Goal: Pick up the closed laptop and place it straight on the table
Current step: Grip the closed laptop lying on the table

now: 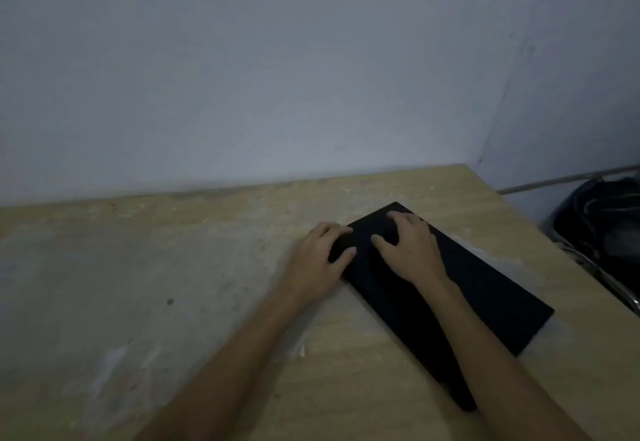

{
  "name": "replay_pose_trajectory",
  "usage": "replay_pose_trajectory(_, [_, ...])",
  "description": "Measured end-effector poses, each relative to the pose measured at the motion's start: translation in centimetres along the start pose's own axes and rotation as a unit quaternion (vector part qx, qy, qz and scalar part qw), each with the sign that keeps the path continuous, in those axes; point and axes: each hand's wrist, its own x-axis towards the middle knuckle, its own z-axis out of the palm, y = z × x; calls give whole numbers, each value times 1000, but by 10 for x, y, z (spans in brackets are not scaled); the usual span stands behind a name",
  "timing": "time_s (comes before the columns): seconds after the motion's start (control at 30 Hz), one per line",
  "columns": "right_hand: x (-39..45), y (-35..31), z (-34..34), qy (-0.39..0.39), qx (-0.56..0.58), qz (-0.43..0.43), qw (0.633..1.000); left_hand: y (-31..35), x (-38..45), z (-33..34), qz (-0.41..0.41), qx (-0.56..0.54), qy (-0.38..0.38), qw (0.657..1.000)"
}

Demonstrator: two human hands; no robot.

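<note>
A closed black laptop lies flat on the worn wooden table, turned at a slant toward the table's right side. My left hand curls its fingers around the laptop's far left edge. My right hand rests on top of the lid near the far corner, fingers spread and pressing down. My right forearm crosses over the laptop and hides part of its near end.
A pale wall runs right behind the table's far edge. Off the right edge of the table sits a dark bag or bin with cables. The table's right edge runs diagonally close to the laptop.
</note>
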Motion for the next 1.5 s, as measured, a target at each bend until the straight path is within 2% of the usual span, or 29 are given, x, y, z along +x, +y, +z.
replay_pose_trajectory(0.13, [12,20,-6,11,-60,51,997,11,7,18,-35,20,-40,998])
replay_pose_trajectory(0.27, [21,25,1,0,-74,102,992,5,15,25,-78,33,-26,996])
replay_pose_trajectory(0.47, [27,28,-1,38,-53,117,991,4,16,24,-76,37,-19,996])
replay_pose_trajectory(0.73, [34,39,-9,43,-19,177,983,5,15,24,-68,15,-4,998])
replay_pose_trajectory(1.07, [41,22,-15,57,-38,138,988,11,13,12,-87,-58,130,986])
replay_pose_trajectory(1.2, [47,20,-21,38,-53,124,990,10,13,5,-85,-73,165,980])
replay_pose_trajectory(1.33, [51,13,-30,58,-52,122,989,11,18,-3,-75,-84,199,973])
replay_pose_trajectory(1.43, [51,13,-31,45,-31,152,987,17,25,-11,-78,-121,239,960])
replay_pose_trajectory(1.5, [51,16,-27,32,-1,166,986,20,32,-14,-119,-188,268,937])
